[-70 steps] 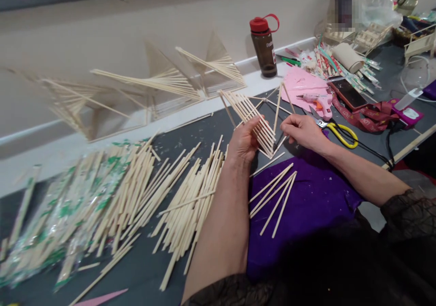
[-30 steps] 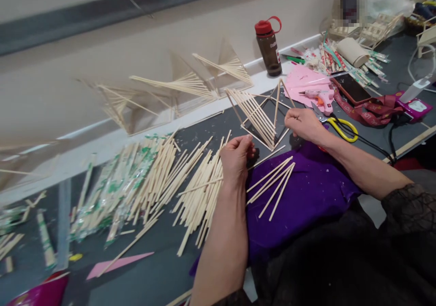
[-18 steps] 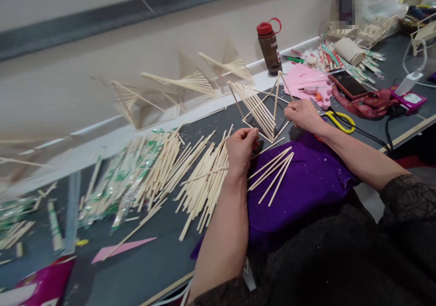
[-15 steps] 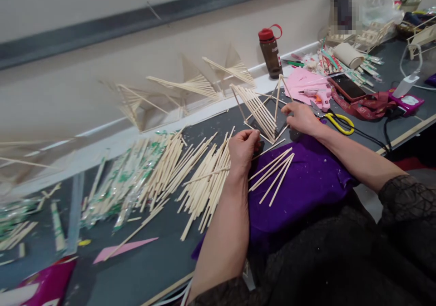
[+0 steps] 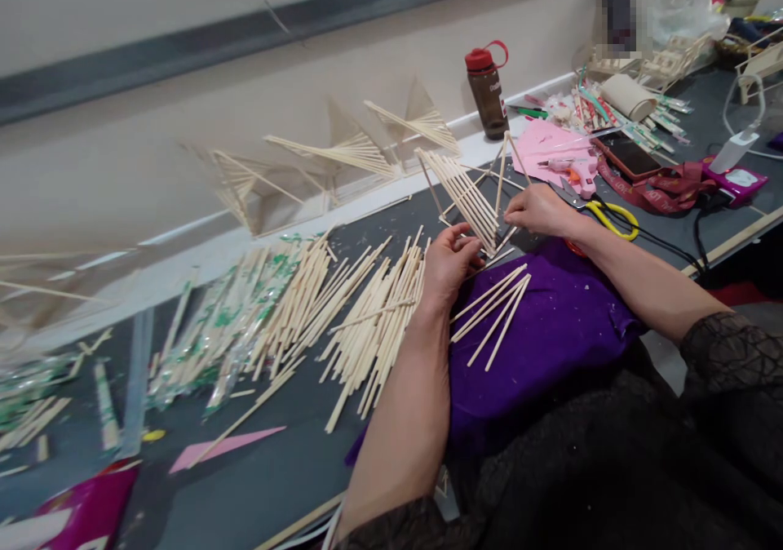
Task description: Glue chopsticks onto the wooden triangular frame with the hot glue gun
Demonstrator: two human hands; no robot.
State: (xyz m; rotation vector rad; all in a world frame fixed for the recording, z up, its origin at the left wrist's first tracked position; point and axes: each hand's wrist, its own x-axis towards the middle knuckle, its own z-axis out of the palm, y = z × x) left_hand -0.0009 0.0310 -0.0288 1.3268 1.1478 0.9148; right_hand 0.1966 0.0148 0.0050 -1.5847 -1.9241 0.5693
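Observation:
A frame of thin wooden sticks [image 5: 463, 191], with a slanted row of parallel sticks, stands on the dark table in front of me. My left hand [image 5: 449, 264] is at its near left bottom edge, fingers curled; what they hold is hidden. At its lower right, my right hand [image 5: 538, 210] has thumb and fingertips brought together close to the frame's base; anything between them is too small to make out. Several loose sticks [image 5: 498, 305] lie on the purple cloth [image 5: 544, 321] below my hands. To the left is a pile of wooden sticks [image 5: 373, 330].
Along the wall stand twisted stick models [image 5: 342, 154] and a red-capped bottle [image 5: 488, 97]. Wrapped chopsticks [image 5: 214, 330] lie left. On the right are a pink glue gun [image 5: 578, 173], yellow-handled scissors [image 5: 615, 217], a phone [image 5: 633, 154] and a red strap [image 5: 666, 195].
My left hand has shifted slightly right, closer to the frame's base. My right hand's fingers have lowered and drawn together beside it. The frame stands in the same place.

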